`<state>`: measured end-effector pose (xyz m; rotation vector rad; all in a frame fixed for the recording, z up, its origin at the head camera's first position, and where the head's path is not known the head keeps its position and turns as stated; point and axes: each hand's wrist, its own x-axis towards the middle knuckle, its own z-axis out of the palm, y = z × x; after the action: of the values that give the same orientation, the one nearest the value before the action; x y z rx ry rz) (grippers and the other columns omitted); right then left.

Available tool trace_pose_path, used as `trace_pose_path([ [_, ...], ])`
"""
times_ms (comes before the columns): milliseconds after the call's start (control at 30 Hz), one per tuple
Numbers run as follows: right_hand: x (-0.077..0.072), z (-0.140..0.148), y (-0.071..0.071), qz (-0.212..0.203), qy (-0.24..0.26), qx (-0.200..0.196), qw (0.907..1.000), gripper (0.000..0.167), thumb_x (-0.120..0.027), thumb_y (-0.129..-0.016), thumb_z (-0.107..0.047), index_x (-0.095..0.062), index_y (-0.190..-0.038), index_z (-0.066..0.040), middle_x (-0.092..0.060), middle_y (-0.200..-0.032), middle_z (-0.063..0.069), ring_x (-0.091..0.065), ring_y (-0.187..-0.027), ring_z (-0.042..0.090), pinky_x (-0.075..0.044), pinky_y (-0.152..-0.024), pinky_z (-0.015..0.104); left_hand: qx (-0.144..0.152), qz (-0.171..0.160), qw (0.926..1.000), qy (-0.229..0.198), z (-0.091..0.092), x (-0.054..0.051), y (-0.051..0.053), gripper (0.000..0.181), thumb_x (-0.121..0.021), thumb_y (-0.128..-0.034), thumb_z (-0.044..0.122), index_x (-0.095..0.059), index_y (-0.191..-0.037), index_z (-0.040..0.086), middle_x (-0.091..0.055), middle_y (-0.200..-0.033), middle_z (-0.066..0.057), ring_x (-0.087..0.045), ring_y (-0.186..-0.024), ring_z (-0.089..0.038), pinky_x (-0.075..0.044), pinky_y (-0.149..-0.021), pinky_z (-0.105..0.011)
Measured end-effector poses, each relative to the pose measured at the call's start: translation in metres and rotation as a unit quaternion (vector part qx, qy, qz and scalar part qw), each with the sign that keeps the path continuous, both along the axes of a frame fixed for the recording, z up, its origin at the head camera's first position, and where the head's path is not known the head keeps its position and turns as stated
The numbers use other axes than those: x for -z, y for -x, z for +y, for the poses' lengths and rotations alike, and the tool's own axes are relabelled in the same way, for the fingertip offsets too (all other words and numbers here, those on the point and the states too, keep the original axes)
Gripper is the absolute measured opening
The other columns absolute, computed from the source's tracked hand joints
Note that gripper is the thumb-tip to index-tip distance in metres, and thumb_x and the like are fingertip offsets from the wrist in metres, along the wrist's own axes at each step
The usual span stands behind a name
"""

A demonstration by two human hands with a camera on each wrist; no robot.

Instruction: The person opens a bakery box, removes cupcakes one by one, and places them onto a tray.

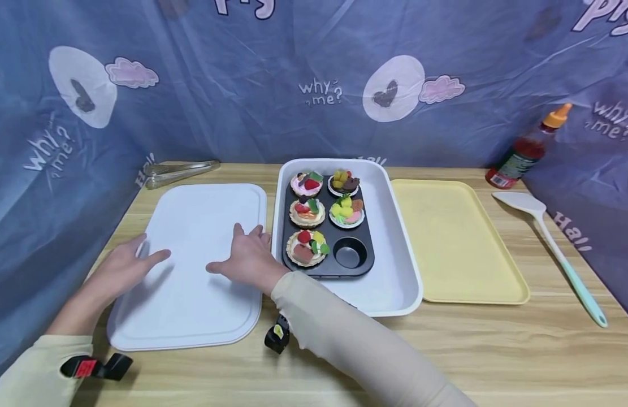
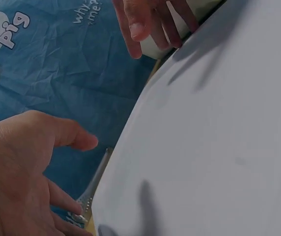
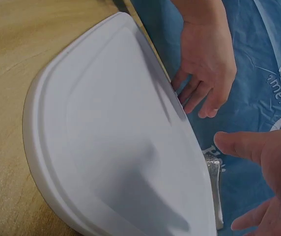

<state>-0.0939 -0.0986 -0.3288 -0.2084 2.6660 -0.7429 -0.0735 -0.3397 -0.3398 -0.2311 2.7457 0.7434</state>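
A white rectangular lid-like panel [image 1: 196, 271] with rounded corners and a raised border lies on the table at the left. My left hand [image 1: 124, 261] is at its left edge, thumb and fingers spread; in the right wrist view, the left fingertips [image 3: 198, 93] meet the rim, though contact is uncertain. My right hand [image 1: 250, 255] hovers by the panel's right edge, fingers extended and thumb over the surface. Neither hand grips anything. Beside the right hand stands a white bin [image 1: 390, 249] holding a dark muffin tin [image 1: 326, 270] with several decorated tarts [image 1: 306, 249] and one bare cup [image 1: 350, 252].
Metal tongs [image 1: 178, 172] lie behind the panel. Right of the bin is a yellow tray [image 1: 456, 243]. Farther right are a sauce bottle [image 1: 527, 148], leaning against the blue cloth backdrop [image 1: 273, 96], and a white spatula [image 1: 558, 249] with a mint handle.
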Motion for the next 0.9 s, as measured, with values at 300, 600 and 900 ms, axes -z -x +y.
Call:
trace_pose_path([
  [300,-0.007,0.003,0.000,0.025,0.039,-0.014,0.9988,0.094,-0.076,-0.085,-0.055,-0.032,-0.158,-0.015,-0.028,-0.163,0.021,-0.028,-0.150,0.035,-0.038,-0.116,0.041,0.017,0.039,0.9991,0.007,0.008,-0.010,0.003,0.086,-0.048,-0.1034,0.044,-0.015,-0.151,-0.019,-0.022,-0.149,-0.048,-0.026,-0.137,-0.063,-0.028,-0.108,-0.071],
  [600,-0.037,0.027,0.021,0.084,0.049,-0.040,0.9945,0.097,-0.072,-0.087,-0.059,-0.029,-0.159,-0.012,-0.033,-0.161,0.021,-0.038,-0.146,0.038,-0.042,-0.113,0.046,0.044,0.107,0.9921,-0.048,0.050,-0.021,0.006,0.073,-0.054,-0.1028,0.034,-0.026,-0.153,-0.011,-0.026,-0.154,-0.040,-0.032,-0.138,-0.058,-0.033,-0.108,-0.069],
  [900,-0.047,0.071,0.065,0.128,0.104,0.022,0.9860,0.091,-0.077,-0.087,-0.049,-0.035,-0.156,-0.009,-0.051,-0.151,0.014,-0.045,-0.141,0.029,-0.042,-0.113,0.042,0.088,0.131,0.9718,-0.175,0.106,-0.021,0.006,0.065,-0.061,-0.1002,0.020,-0.033,-0.155,-0.001,-0.033,-0.157,-0.029,-0.041,-0.139,-0.048,-0.045,-0.106,-0.056],
])
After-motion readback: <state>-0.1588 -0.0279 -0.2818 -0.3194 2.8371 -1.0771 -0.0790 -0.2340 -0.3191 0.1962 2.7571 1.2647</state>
